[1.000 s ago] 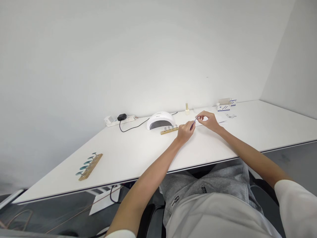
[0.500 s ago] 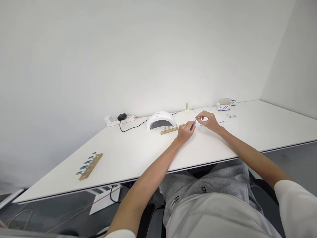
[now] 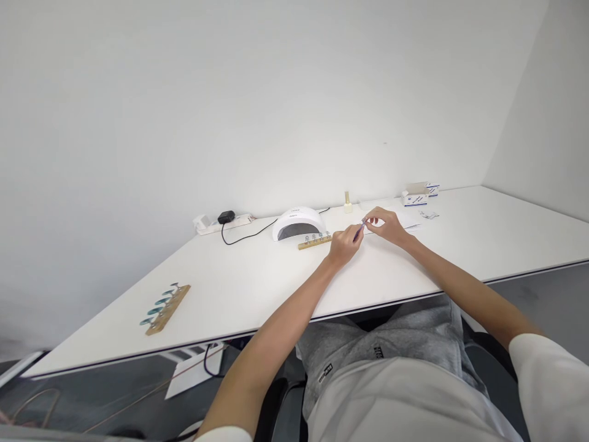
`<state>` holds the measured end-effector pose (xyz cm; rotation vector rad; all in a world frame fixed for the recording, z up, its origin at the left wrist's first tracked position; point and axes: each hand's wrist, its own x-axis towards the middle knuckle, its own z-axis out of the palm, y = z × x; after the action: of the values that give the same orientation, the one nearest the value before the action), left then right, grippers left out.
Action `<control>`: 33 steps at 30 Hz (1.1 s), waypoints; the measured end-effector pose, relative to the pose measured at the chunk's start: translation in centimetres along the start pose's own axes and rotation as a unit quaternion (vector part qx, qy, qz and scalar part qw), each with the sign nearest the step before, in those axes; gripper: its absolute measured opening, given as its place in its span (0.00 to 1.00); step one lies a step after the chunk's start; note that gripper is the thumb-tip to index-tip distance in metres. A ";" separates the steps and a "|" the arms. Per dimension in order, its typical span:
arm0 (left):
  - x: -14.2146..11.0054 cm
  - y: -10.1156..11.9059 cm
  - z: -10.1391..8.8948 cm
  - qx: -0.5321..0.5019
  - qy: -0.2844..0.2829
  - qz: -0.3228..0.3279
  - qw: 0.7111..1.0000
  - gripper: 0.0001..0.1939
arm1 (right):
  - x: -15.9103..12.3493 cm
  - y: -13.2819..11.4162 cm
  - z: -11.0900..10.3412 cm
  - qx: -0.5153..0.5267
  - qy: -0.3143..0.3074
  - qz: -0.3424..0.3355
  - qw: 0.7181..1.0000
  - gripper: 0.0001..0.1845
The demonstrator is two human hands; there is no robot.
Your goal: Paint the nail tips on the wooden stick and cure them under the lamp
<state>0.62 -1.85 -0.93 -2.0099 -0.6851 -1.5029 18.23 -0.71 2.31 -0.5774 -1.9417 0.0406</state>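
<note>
My left hand (image 3: 344, 247) is closed around a thin, bluish-purple stick-like item (image 3: 359, 231), which slants up toward my right fingertips. My right hand (image 3: 389, 227) makes a pinch with thumb and forefinger at the upper end of that item. Whatever lies between these fingertips is too small to make out. Just left of my left hand is a wooden strip (image 3: 315, 244) bearing several clear nail tips on little stands, its right end partly behind the hand. A sheet of white paper (image 3: 408, 219) lies partly hidden beneath and behind my right hand.
A white nail lamp (image 3: 299, 216) stands behind the strip, and a nail polish bottle (image 3: 348, 202) stands near the wall. Small boxes (image 3: 416, 197) sit at back right. Another wooden strip (image 3: 169, 310) holds teal nail tips at front left. A power strip (image 3: 239, 222) carries a black adapter (image 3: 226, 217).
Both hands stay in nearly the same place. The purple item and the right fingertips shift only very slightly; nothing is let go or picked up.
</note>
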 end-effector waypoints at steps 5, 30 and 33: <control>0.2 0.0 -0.2 -0.004 0.006 0.000 1.000 0.10 | 0.2 -0.2 -0.1 0.008 0.027 0.020 0.999 0.03; -0.1 -0.4 -0.4 -0.062 -0.022 -0.045 0.997 0.11 | 0.3 -0.8 -0.1 0.033 0.039 0.016 0.999 0.05; 0.0 -0.4 -0.3 -0.061 -0.013 -0.036 0.997 0.10 | 0.3 -0.8 -0.1 0.033 0.041 0.012 0.999 0.06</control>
<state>0.13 -1.79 -0.77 -2.1187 -0.6974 -1.5980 17.92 -1.31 2.88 -0.5511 -1.8460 0.0947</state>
